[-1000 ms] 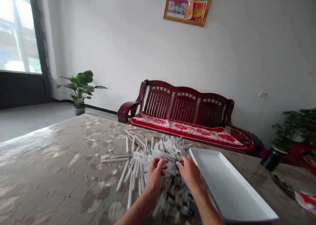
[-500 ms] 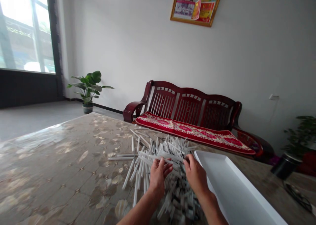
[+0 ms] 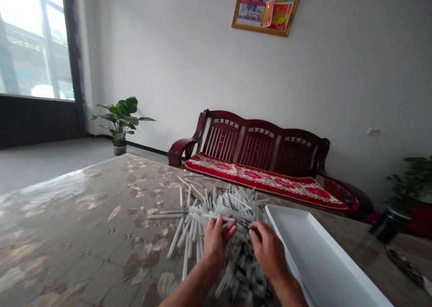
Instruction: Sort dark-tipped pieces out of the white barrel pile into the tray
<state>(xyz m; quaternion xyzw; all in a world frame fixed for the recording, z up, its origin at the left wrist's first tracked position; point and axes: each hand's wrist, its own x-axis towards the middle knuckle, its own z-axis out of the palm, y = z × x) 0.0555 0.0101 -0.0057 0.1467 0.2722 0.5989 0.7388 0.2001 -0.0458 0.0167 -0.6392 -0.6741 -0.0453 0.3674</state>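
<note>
From the head camera, both hands work at the near edge of a pile of white sticks (image 3: pixel 225 210) that lies heaped on the table (image 3: pixel 84 226), some of the sticks showing dark ends or bands and a few strays fanned out flat to the pile's left. The left hand (image 3: pixel 214 243) is partly curled, its fingertips closed on one white stick (image 3: pixel 216 216) that lies crosswise at the top of the heap. The right hand (image 3: pixel 270 251) sits just beside it, back up, fingers bent down into the pile with thumb and forefinger drawn close together; whether it has hold of anything cannot be told, since the fingertips are buried among the sticks. Both forearms come in from the bottom edge of the view. Touching the pile's right side is a long white tray (image 3: pixel 324 262), shallow and rimmed, running off towards the lower right corner. Farther right on the table stand a dark round pot (image 3: pixel 386 224) and a thin black cord (image 3: pixel 405 265). Beyond the table, against the pale wall, is a dark red wooden bench (image 3: pixel 256 140) with a red patterned cushion (image 3: pixel 266 180); a framed picture (image 3: pixel 268 8) hangs above it, a potted plant (image 3: pixel 120 118) stands on the floor near a large window (image 3: pixel 32 42), and another plant (image 3: pixel 413 181) is at the right.
</note>
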